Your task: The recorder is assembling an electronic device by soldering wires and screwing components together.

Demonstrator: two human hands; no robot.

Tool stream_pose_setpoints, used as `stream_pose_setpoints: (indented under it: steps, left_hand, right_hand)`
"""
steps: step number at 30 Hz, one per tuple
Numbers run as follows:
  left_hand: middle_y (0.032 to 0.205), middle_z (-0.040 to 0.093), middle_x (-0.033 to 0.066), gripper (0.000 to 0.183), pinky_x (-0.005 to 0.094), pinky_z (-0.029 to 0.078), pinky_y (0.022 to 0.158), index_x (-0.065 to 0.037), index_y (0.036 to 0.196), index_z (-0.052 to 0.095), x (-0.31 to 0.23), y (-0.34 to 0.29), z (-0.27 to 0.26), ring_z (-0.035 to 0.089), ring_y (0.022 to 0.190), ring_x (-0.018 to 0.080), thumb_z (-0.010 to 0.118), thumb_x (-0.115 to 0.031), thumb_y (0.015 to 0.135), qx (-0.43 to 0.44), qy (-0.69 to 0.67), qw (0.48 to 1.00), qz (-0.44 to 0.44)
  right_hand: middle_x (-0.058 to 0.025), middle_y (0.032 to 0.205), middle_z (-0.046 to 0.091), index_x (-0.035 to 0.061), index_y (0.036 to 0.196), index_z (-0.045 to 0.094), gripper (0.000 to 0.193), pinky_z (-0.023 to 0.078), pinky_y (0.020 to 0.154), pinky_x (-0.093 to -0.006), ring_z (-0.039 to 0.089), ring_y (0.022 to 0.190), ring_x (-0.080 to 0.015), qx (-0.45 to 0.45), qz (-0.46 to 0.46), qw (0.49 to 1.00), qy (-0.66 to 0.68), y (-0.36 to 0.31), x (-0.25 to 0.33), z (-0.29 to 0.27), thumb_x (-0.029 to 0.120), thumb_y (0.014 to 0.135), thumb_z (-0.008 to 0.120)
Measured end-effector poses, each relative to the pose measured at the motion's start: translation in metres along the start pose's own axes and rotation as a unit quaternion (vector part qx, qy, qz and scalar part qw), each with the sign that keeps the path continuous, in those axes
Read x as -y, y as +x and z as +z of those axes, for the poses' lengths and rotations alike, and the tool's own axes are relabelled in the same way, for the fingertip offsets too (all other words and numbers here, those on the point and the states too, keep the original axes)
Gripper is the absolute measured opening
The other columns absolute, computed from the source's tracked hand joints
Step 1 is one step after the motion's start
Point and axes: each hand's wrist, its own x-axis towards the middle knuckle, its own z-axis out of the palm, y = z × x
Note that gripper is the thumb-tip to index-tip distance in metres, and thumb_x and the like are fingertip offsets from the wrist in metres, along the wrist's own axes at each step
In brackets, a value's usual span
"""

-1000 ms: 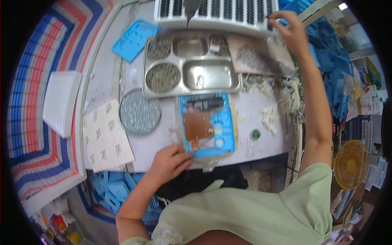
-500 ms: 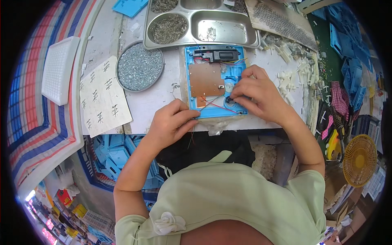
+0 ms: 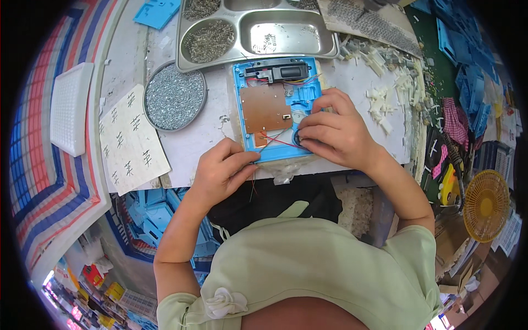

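Note:
A light-blue plastic case [image 3: 281, 154] lies open on the table in front of me. Inside it are a brown circuit board [image 3: 266, 109], a black rectangular module [image 3: 289, 72] along the far edge, and thin red wires [image 3: 283, 141] crossing the near part. My left hand [image 3: 220, 169] is closed in a pinch at the near left corner, with fine wires [image 3: 253, 190] hanging below its fingertips. On the right side of the case, my right hand [image 3: 342, 132] has its fingers closed on a dark round part [image 3: 298, 137], mostly covered by the fingertips.
A round dish of small screws [image 3: 175, 96] stands left of the case, near a paper with handwritten characters [image 3: 133, 144]. Behind is a steel compartment tray [image 3: 236, 58] with small metal parts. White plastic pieces [image 3: 382, 107] are scattered to the right. Blue cases [image 3: 157, 217] lie below the table's left edge.
The whole table scene has shifted slightly left in view. Both hands stay at the case; the right fingers have closed further over the dark round part.

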Motion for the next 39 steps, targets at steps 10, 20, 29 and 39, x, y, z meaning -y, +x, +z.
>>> stream_pose_setpoints:
  steps: [10, 20, 29, 39]
  left_hand:
    - [0.084, 0.059, 0.0069, 0.029, 0.0321, 0.047, 0.062, -0.007, 0.102, 0.076, -0.002, 0.003, 0.001, 0.059, 0.072, 0.0219, 0.083, -0.004, 0.074, 0.002, -0.001, 1.000, 0.005]
    - [0.079, 0.059, 0.0086, 0.020, 0.0348, 0.049, 0.059, -0.005, 0.101, 0.074, -0.030, 0.057, -0.053, 0.063, 0.072, 0.0225, 0.077, -0.007, 0.081, 0.104, 0.000, 0.993, -0.056]
    - [0.092, 0.071, 0.0118, 0.016, 0.0420, 0.054, 0.074, -0.008, 0.098, 0.073, 0.054, 0.254, -0.005, 0.067, 0.082, 0.0317, 0.068, -0.019, 0.089, 0.032, 0.198, 0.966, 0.165]
    - [0.099, 0.066, 0.0100, 0.017, 0.0471, 0.055, 0.078, -0.007, 0.096, 0.067, 0.025, 0.246, -0.013, 0.066, 0.088, 0.0366, 0.072, -0.015, 0.082, 0.009, 0.296, 0.943, 0.149]
  right_hand:
    - [-0.0058, 0.108, 0.071, 0.0073, 0.096, 0.070, 0.028, 0.047, 0.095, -0.0510, 0.061, 0.102, -0.0302, -0.029, 0.034, 0.999, -0.030, -0.014, -0.003, -0.035, 0.009, 0.072, 0.083]
    - [-0.0091, 0.092, 0.067, 0.0014, 0.105, 0.063, 0.021, 0.051, 0.080, -0.0325, 0.064, 0.085, -0.0210, -0.114, 0.466, 0.853, -0.204, -0.127, -0.017, -0.083, 0.006, 0.086, 0.069]
    - [-0.0042, 0.100, 0.065, 0.0014, 0.108, 0.059, 0.011, 0.048, 0.075, -0.0247, 0.059, 0.083, -0.0099, -0.331, 0.441, 0.834, -0.022, -0.104, -0.051, -0.095, 0.007, 0.099, 0.059]
    - [-0.0057, 0.112, 0.065, -0.0031, 0.127, 0.061, 0.032, 0.047, 0.083, -0.0244, 0.062, 0.098, -0.0122, -0.261, 0.457, 0.827, 0.199, -0.100, 0.004, -0.090, 0.005, 0.096, 0.064]
